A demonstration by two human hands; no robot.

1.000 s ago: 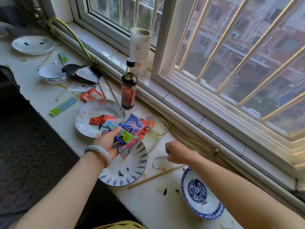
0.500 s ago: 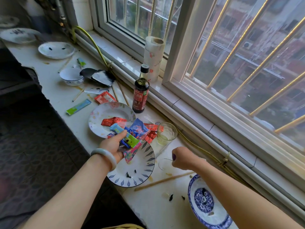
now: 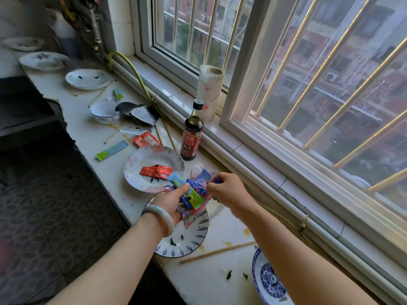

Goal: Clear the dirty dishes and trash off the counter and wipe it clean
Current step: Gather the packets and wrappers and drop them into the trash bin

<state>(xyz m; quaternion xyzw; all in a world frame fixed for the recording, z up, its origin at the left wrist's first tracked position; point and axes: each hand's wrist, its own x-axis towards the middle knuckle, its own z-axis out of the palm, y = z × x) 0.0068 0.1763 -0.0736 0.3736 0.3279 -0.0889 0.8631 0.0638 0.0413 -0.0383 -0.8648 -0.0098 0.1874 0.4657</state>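
Note:
My left hand [image 3: 172, 202] grips a bunch of colourful snack wrappers [image 3: 193, 198] above a leaf-patterned plate [image 3: 187, 246]. My right hand [image 3: 230, 191] has its fingers curled and pinches the blue edge of that bunch from the right. A red wrapper [image 3: 156, 171] lies on a floral plate [image 3: 152, 154] just behind. A blue-and-white dish [image 3: 265, 280] sits at the near right, with a chopstick [image 3: 218, 252] beside it. The white counter [image 3: 204, 285] is stained and dotted with dark crumbs.
A soy sauce bottle [image 3: 192, 137] and a paper towel roll [image 3: 209, 91] stand by the window sill. Farther left lie a green wrapper [image 3: 111, 150], a red sachet [image 3: 146, 139], a small bowl [image 3: 105, 112], a black foil bag [image 3: 138, 112], more chopsticks and several plates [image 3: 88, 79].
My right hand has moved from the counter near the chopstick up and left to the wrapper bunch in my left hand. The view has shifted left and the glass is now hidden.

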